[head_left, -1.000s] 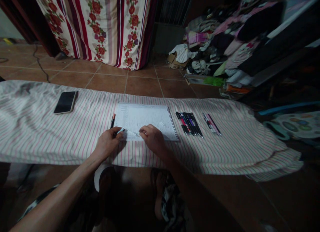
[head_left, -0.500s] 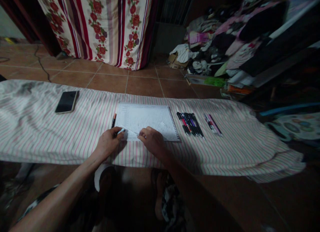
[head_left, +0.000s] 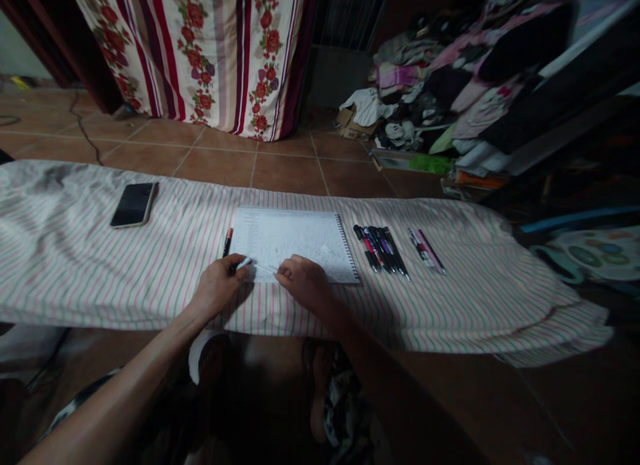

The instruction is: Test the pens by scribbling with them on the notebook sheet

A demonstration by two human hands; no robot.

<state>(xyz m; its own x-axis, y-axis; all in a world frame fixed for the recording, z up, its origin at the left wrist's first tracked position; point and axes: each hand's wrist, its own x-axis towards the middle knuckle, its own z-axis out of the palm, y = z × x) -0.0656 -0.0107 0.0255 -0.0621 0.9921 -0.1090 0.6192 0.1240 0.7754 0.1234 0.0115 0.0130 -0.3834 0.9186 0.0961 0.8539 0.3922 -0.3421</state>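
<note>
Left hand [head_left: 219, 278] closed on slim silvery-white pen-like tube [head_left: 245, 262], right hand [head_left: 303, 278] pinching thin pale rod [head_left: 266, 269], both over white spiral-bound paper notebook [head_left: 295, 238]. Best done with light pinch, pieces lined up.

Surface [head_left: 480, 311] draped in striped cloth [head_left: 150, 278], spanning mid-frame. On it: smartphone [head_left: 133, 205], left; orange-tipped black pen [head_left: 227, 243], spiral notebook [head_left: 295, 235], centre; pen row [head_left: 382, 250], smaller pen group [head_left: 427, 250], right.
</note>
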